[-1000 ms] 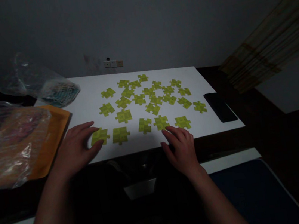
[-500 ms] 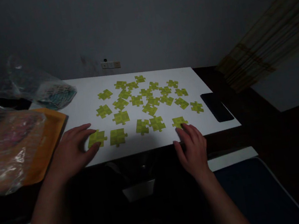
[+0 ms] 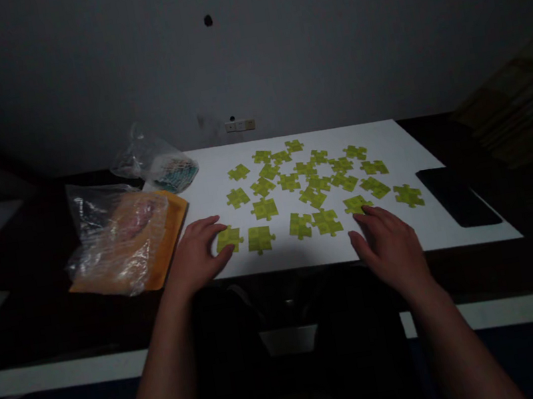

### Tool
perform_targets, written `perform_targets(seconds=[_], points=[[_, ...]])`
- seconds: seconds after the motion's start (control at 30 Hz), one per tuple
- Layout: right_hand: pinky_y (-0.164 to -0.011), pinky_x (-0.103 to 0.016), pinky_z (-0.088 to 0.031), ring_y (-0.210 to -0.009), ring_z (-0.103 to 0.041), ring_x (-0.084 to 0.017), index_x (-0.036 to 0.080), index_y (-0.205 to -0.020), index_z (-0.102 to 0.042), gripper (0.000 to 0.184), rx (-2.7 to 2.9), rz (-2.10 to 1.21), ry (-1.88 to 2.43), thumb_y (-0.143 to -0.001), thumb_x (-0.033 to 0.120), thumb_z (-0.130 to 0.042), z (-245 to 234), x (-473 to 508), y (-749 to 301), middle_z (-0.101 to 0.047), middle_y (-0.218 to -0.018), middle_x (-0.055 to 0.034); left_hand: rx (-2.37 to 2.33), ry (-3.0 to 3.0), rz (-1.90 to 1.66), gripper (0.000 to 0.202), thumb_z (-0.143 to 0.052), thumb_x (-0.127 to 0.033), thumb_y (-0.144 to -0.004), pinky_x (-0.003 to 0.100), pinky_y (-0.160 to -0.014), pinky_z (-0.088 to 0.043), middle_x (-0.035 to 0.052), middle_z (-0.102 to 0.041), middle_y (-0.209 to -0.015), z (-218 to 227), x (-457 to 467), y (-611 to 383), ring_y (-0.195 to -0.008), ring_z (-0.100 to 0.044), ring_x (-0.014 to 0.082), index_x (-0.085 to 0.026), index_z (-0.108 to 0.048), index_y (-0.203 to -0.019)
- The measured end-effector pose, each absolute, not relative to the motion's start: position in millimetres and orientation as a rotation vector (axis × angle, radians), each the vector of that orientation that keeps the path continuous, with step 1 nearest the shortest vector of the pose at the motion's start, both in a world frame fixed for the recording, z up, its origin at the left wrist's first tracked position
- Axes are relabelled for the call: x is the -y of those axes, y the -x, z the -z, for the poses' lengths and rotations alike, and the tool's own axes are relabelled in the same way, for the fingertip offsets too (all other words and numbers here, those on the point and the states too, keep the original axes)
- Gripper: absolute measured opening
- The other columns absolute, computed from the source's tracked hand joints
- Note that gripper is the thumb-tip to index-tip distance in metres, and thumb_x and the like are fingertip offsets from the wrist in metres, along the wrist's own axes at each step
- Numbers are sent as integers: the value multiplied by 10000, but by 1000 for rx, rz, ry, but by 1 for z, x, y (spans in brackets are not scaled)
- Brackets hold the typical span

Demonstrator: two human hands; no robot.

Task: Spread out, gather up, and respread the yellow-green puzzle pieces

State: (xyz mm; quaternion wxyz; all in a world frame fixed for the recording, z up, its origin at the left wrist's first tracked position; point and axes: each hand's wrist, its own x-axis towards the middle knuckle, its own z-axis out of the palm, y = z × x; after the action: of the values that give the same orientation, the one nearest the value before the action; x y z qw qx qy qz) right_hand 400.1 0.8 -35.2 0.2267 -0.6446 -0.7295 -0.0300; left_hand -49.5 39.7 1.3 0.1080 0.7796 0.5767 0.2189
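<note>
At the front left of the white table, my left hand [image 3: 197,254] lies with thumb and fingers apart around a yellow-green jigsaw piece [image 3: 228,239], its fingertips at the edges. My right hand [image 3: 392,243] is open at the front edge, fingertips at the near side of another jigsaw piece [image 3: 357,203], thumb apart. Between the hands lie a single piece [image 3: 259,239] and two pieces side by side, a left one [image 3: 299,225] and a right one [image 3: 327,221]. Several more pieces [image 3: 289,182] are scattered behind them, some touching or overlapping.
A black phone-like slab [image 3: 457,196] lies on the table's right side. At the left are an orange envelope [image 3: 174,207] under a clear plastic bag [image 3: 121,242], and another clear bag [image 3: 173,170] with small contents. A wall with sockets [image 3: 240,125] stands behind the white table [image 3: 433,227].
The camera view has turned left and levelled, so everything appears further right. The jigsaw piece at my right fingertips has slid away from the table's front edge. My left hand stays by its piece.
</note>
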Motion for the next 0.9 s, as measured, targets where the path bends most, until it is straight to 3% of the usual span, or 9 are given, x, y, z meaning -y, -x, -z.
perform_targets(seconds=[0.2, 0.43, 0.6, 0.9], points=[[-1187, -620, -494, -1500, -579, -420, 200, -1507, -659, 553, 1936, 148, 1817, -1092, 536, -514, 36, -2, -392, -604, -1657, -208, -1682, -2297, -671, 451, -730, -530, -963, 653, -1257, -492, 134, -694, -1559, 2, -39, 51, -1461, -615, 385, -260, -753, -1324], [-1211, -616, -488, -1499, -583, -413, 186, -1586, -586, 618, 1938, 128, 1829, -1098, 554, -494, 39, -2, -396, -613, -1650, -205, -1694, -2224, -785, 447, -491, -419, -1086, 630, -1266, -492, 141, -724, -1498, 7, -39, 52, -1439, -634, 331, -210, -701, -1421], [-1173, -620, -517, -1443, -622, -420, 202, -1446, -704, 549, 1950, 149, 1801, -1098, 568, -488, 39, -3, -396, -667, -1581, -186, -1678, -2298, -733, 444, -610, -368, -980, 651, -1262, -493, 143, -705, -1538, 8, -39, 53, -1457, -620, 364, -222, -732, -1382], [-1093, -610, -555, -1363, -653, -415, 214, -1403, -732, 507, 1957, 182, 1821, -1088, 552, -524, 38, -3, -396, -700, -1504, -173, -1681, -2329, -626, 601, -788, -507, -900, 598, -1282, -476, 148, -653, -1606, 2, -36, 51, -1496, -582, 381, -223, -715, -1425]])
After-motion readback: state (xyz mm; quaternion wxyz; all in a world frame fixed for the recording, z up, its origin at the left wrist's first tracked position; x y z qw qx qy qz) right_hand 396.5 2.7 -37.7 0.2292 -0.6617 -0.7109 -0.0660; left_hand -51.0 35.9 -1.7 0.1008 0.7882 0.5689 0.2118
